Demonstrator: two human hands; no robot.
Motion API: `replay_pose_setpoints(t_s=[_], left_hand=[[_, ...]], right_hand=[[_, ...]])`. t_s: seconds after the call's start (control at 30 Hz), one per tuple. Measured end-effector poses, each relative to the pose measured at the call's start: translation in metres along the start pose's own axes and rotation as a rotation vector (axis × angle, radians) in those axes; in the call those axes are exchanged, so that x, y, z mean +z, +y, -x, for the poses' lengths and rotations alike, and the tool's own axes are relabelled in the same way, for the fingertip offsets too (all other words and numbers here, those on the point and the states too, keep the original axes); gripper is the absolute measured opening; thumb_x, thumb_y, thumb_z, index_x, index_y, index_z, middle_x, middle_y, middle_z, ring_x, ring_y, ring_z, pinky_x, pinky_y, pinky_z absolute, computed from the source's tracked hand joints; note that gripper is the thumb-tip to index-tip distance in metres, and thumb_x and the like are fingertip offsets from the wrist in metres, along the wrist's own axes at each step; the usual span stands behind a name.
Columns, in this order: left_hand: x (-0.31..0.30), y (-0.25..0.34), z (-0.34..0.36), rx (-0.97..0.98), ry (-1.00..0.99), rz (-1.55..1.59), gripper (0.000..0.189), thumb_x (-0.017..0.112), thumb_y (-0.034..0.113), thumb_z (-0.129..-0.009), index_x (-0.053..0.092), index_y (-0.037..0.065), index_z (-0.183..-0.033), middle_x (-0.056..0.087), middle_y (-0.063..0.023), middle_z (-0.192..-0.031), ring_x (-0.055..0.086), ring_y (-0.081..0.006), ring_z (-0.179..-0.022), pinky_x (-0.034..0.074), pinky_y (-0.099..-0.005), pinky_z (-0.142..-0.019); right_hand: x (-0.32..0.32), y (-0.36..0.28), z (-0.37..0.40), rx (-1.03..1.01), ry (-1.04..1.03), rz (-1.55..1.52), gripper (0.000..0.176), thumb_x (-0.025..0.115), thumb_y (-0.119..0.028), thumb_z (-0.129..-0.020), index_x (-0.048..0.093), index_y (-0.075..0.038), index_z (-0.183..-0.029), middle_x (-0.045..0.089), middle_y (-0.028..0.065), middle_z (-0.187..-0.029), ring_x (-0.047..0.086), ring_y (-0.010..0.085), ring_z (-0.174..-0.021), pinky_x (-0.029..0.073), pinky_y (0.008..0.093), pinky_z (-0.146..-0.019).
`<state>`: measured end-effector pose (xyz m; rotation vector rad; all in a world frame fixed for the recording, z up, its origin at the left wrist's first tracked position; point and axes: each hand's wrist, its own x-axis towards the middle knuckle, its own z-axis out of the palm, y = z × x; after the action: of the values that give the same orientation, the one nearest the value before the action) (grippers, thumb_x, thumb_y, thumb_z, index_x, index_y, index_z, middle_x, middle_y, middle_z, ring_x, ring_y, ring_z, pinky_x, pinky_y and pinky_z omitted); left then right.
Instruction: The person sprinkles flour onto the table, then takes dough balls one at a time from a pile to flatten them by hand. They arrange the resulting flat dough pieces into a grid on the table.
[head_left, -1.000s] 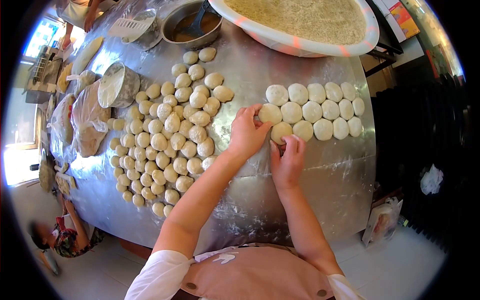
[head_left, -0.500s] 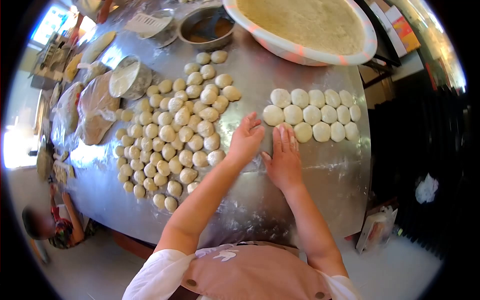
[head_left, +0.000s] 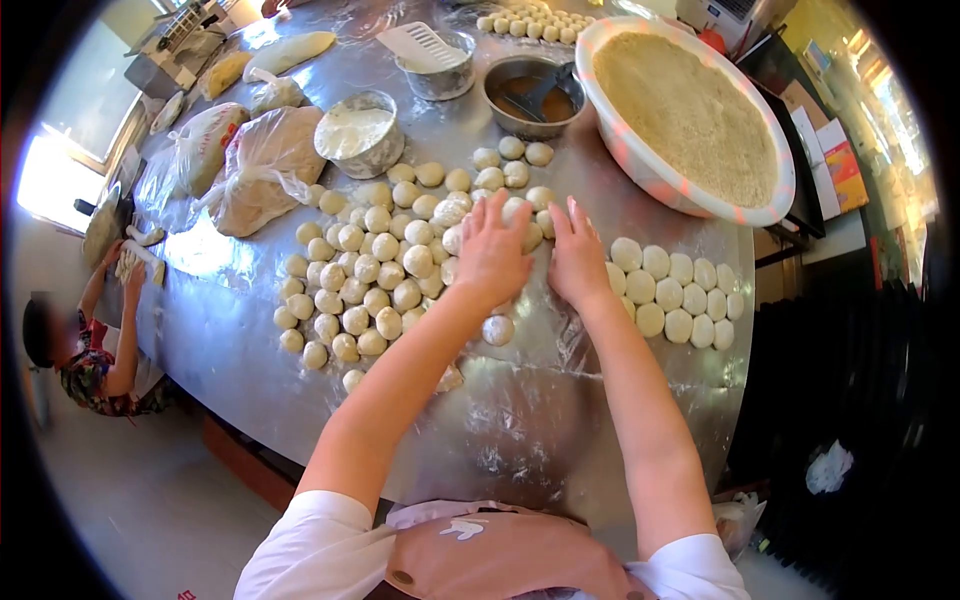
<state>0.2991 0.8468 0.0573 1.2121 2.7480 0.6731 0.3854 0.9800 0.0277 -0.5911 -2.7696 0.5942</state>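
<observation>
Both of my hands reach forward over a floured metal table (head_left: 560, 400). My left hand (head_left: 493, 255) lies with spread fingers at the right edge of a large cluster of small dough balls (head_left: 370, 270), fingertips over a ball there. My right hand (head_left: 578, 258) is beside it, fingers extended, touching the dough balls near the cluster's upper right. To the right lie neat rows of flattened dough rounds (head_left: 675, 295). One loose dough ball (head_left: 497, 330) sits just below my left wrist. Neither hand grips anything.
A big bowl of crumbs (head_left: 690, 115) stands at the back right, with a metal pot with a ladle (head_left: 530, 95), a flour tin (head_left: 358, 132) and plastic bags (head_left: 260, 165) behind the cluster. Another person (head_left: 85, 350) crouches at the left.
Both hands left the flattened rounds and moved left and forward to the dough ball cluster. The camera view shifted, so the bowl and the rounds now sit further right.
</observation>
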Motion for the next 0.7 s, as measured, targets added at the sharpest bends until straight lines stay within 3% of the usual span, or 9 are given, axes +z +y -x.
replay_pose_setpoints(t_s=[0.03,0.17,0.27,0.3,0.4,0.5,0.6,0.7], left_hand=[[-0.001,0.003,-0.008,0.018,-0.025,-0.023,0.077,0.080,0.026,-0.077,0.044,0.018,-0.145,0.037,-0.0191,-0.152,0.029,-0.0438,-0.145,0.026,-0.0515,-0.119],[0.007,0.005,-0.035,0.043,-0.130,-0.165,0.091,0.086,0.032,-0.070,0.040,0.015,-0.147,0.043,-0.0207,-0.146,0.037,-0.0413,-0.141,0.029,-0.0495,-0.117],[0.006,0.006,-0.056,0.000,-0.342,-0.107,0.092,0.086,0.032,-0.069,0.039,0.011,-0.145,0.053,-0.0197,-0.132,0.051,-0.0363,-0.129,0.035,-0.0468,-0.113],[0.013,0.002,-0.057,0.031,-0.268,-0.145,0.083,0.084,0.029,-0.069,0.043,0.008,-0.138,0.058,-0.0178,-0.121,0.060,-0.0330,-0.115,0.040,-0.0429,-0.107],[0.008,-0.003,-0.064,0.033,-0.320,-0.126,0.070,0.080,0.022,-0.069,0.050,0.006,-0.130,0.059,-0.0179,-0.119,0.061,-0.0352,-0.112,0.045,-0.0418,-0.102],[-0.011,-0.008,-0.052,0.042,-0.406,-0.048,0.056,0.078,0.016,-0.068,0.057,0.004,-0.119,0.058,-0.0174,-0.118,0.062,-0.0368,-0.108,0.049,-0.0420,-0.097],[-0.027,-0.013,-0.017,0.170,-0.412,0.008,0.049,0.076,0.011,-0.067,0.061,0.004,-0.112,0.057,-0.0170,-0.117,0.061,-0.0369,-0.109,0.051,-0.0435,-0.094],[-0.029,-0.028,0.019,0.328,-0.413,0.283,0.057,0.081,0.015,-0.065,0.062,0.008,-0.118,0.055,-0.0167,-0.119,0.057,-0.0364,-0.111,0.050,-0.0427,-0.094]], right_hand=[[0.000,-0.002,-0.010,0.056,-0.045,-0.036,0.083,0.071,0.005,-0.073,0.039,-0.008,-0.148,0.031,0.0254,-0.157,0.035,0.0405,-0.143,0.032,0.0457,-0.117],[0.014,0.016,-0.043,0.062,-0.097,-0.170,0.100,0.080,0.002,-0.061,0.035,-0.007,-0.150,0.034,0.0229,-0.156,0.037,0.0390,-0.142,0.037,0.0394,-0.116],[0.006,0.022,-0.066,0.034,-0.320,-0.296,0.102,0.082,-0.001,-0.060,0.034,-0.007,-0.150,0.038,0.0202,-0.153,0.040,0.0367,-0.141,0.038,0.0392,-0.115],[0.015,0.030,-0.072,0.013,-0.311,-0.266,0.104,0.084,-0.005,-0.057,0.035,-0.008,-0.150,0.041,0.0177,-0.151,0.042,0.0346,-0.139,0.039,0.0387,-0.114],[0.013,0.029,-0.076,0.015,-0.315,-0.267,0.097,0.085,-0.009,-0.058,0.042,-0.008,-0.145,0.049,0.0180,-0.145,0.049,0.0361,-0.133,0.043,0.0392,-0.110],[-0.020,0.000,-0.063,0.101,-0.531,-0.285,0.087,0.085,-0.012,-0.059,0.049,-0.007,-0.137,0.060,0.0154,-0.132,0.058,0.0324,-0.122,0.047,0.0385,-0.104],[-0.024,0.000,-0.026,0.152,-0.655,-0.615,0.076,0.083,-0.015,-0.062,0.053,-0.007,-0.132,0.066,0.0121,-0.119,0.062,0.0267,-0.114,0.048,0.0371,-0.099],[-0.031,-0.011,0.018,0.151,-0.722,-0.640,0.071,0.084,-0.020,-0.068,0.054,-0.009,-0.131,0.066,0.0097,-0.116,0.062,0.0215,-0.110,0.048,0.0357,-0.099]])
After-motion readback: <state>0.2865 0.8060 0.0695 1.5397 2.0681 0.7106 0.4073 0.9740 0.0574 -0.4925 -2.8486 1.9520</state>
